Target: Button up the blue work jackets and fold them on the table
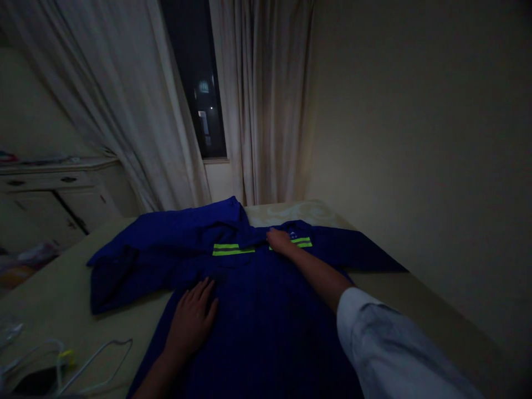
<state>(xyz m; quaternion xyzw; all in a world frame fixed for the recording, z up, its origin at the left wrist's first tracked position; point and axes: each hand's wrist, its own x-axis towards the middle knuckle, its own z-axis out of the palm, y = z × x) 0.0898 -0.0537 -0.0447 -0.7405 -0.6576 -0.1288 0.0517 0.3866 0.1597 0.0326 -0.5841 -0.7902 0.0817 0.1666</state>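
A dark blue work jacket (257, 316) with yellow-green reflective strips on the chest lies spread on a bed. One of its sleeves (357, 246) reaches out to the right. My left hand (193, 310) rests flat on the jacket's left side, its fingers stretched out. Near the collar, my right hand (278, 240) has its fingers curled on the cloth at the front opening, beside the right strip and a small light emblem. More blue cloth (187, 221) lies bunched behind the left strip; whether it is a separate garment I cannot tell.
The pale bed (39, 282) borders a bare wall (415, 138) on the right. White cables (103, 349) and a dark object (37, 382) lie at the near left. Curtains (266, 100) flank a dark window (199, 83). A white cabinet (54, 194) stands at the left.
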